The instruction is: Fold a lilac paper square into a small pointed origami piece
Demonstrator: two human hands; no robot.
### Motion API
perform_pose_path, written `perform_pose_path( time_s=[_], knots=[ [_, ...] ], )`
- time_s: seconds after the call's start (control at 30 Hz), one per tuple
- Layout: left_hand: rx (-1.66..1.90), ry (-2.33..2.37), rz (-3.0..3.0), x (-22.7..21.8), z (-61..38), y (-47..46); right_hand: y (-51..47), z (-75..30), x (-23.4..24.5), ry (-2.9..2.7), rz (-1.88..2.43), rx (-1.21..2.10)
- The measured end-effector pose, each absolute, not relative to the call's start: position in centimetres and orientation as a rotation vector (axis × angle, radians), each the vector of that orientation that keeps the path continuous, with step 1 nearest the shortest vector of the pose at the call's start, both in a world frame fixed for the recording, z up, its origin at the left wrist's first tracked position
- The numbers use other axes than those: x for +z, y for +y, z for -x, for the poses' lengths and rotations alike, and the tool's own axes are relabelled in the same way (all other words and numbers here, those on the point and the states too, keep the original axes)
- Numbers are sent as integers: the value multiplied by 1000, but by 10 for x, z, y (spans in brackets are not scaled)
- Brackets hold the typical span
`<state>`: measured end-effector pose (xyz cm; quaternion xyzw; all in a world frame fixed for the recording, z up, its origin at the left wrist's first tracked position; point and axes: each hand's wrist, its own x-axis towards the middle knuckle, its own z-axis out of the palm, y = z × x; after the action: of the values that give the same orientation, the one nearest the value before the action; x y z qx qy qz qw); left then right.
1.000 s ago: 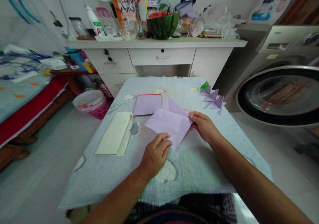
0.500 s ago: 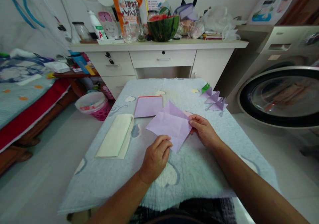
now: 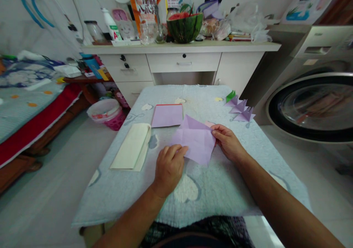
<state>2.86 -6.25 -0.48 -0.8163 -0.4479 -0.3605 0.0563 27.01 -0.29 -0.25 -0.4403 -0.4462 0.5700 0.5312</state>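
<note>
Head view. Sheet [image 3: 197, 137], lilac, creased: between both hands. Left hand [image 3: 169, 169]: pinching near-left edge. Right hand [image 3: 228, 143]: pinching right corner. Handling: likely light, thin, easily torn; best held at edges, lightly. Square [image 3: 167, 115], red-edged: beyond grip, leftward. Folded pieces [image 3: 241, 111]: beyond right hand.

I count over the remote feed one left hand [image 3: 169, 168] and one right hand [image 3: 227, 142]; one purple sheet [image 3: 196, 142]; one purple square [image 3: 167, 116]; one folded cream bundle [image 3: 131, 147]; three purple folded pieces [image 3: 239, 108], one green folded piece [image 3: 230, 96], four in all; one tablecloth [image 3: 226, 189]; one watermelon [image 3: 184, 29]; one orange bag [image 3: 145, 4]; one pink bin [image 3: 113, 121]; one washer [image 3: 309, 43]
</note>
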Motion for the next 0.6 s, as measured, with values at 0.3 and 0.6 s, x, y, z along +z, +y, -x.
perform_pose_path(
  time_s=[0.3,0.6],
  knots=[
    [-686,-820,2625,13,-35,-68,-3,-264,-1,-1210,1070,1250],
    [-436,-895,2756,-7,-53,-74,-6,-258,0,-1418,1135,1174]
  ],
)
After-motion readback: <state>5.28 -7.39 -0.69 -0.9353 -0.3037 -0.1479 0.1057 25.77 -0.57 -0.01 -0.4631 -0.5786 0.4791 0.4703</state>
